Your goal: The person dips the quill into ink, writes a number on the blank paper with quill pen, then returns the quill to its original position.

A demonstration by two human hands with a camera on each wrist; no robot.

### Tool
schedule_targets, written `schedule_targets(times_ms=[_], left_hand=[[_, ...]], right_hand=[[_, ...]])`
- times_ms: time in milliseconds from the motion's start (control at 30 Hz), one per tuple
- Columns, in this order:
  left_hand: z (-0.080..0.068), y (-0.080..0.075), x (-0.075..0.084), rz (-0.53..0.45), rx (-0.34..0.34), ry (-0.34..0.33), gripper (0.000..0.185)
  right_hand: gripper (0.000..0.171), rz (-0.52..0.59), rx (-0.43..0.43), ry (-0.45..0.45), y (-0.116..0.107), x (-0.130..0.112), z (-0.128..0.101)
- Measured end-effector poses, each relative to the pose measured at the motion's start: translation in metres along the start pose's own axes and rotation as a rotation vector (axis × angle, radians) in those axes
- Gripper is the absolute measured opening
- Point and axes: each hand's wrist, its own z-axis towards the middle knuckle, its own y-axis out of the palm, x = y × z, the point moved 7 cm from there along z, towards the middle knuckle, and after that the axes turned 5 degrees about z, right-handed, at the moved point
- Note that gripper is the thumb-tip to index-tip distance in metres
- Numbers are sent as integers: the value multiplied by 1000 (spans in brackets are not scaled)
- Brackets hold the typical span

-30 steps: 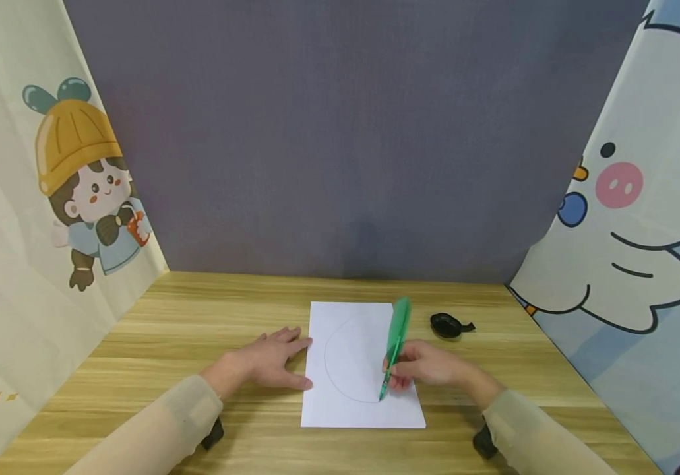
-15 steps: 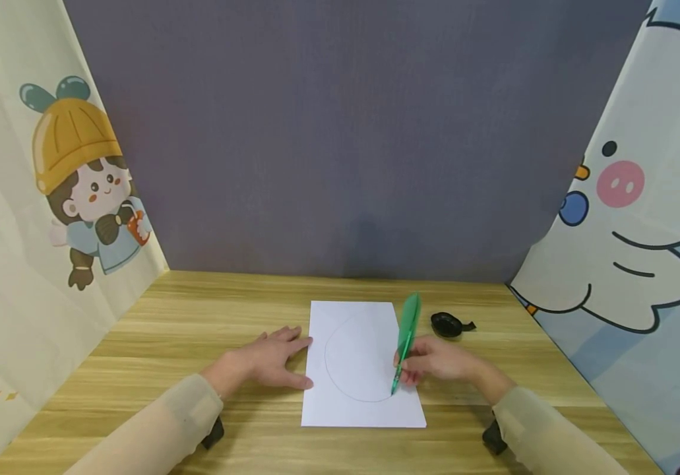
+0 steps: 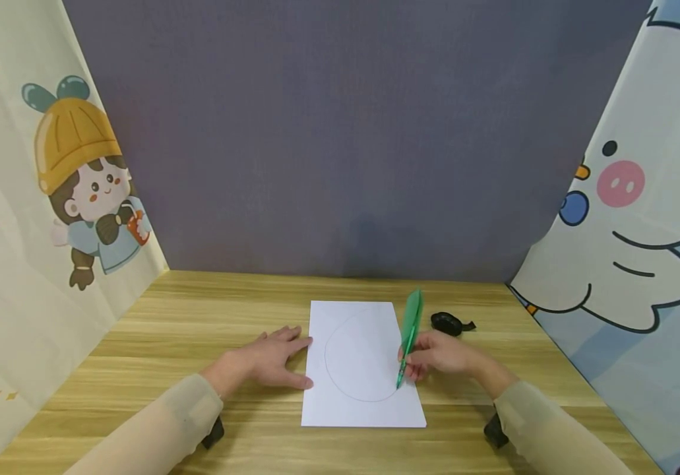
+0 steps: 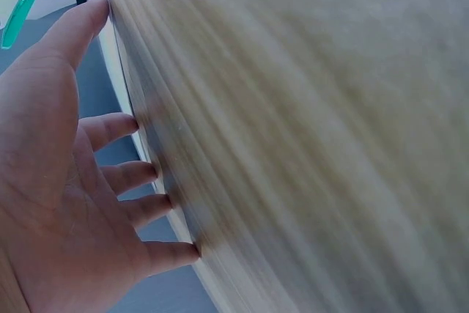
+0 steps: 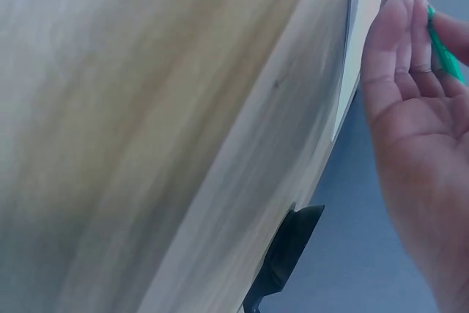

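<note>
Near the tabletop's front edge, the right hand [image 3: 443, 359] is pinching a green pen [image 3: 409, 336] on the paper [image 3: 345, 415]; the left hand [image 3: 268, 363] is lying flat beside it. A black clip [image 3: 449, 324] is sitting just right, blocking nothing.

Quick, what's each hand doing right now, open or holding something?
Left hand: open, fingers straight, flat on the table at the left edge of the paper.
Right hand: holding the green pen, tip on the paper.
</note>
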Motion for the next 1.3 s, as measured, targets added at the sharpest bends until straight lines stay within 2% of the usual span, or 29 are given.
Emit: schedule_targets(times_ms=[600, 900, 1300], left_hand=[[-2, 0, 0, 10, -4, -2, 101], [-2, 0, 0, 12, -5, -2, 100], [-2, 0, 1, 10, -5, -8, 99]], right_hand=[[24, -1, 20, -5, -9, 3, 3], [25, -24, 65, 27, -15, 1, 4], [24, -50, 108, 11, -26, 2, 7]])
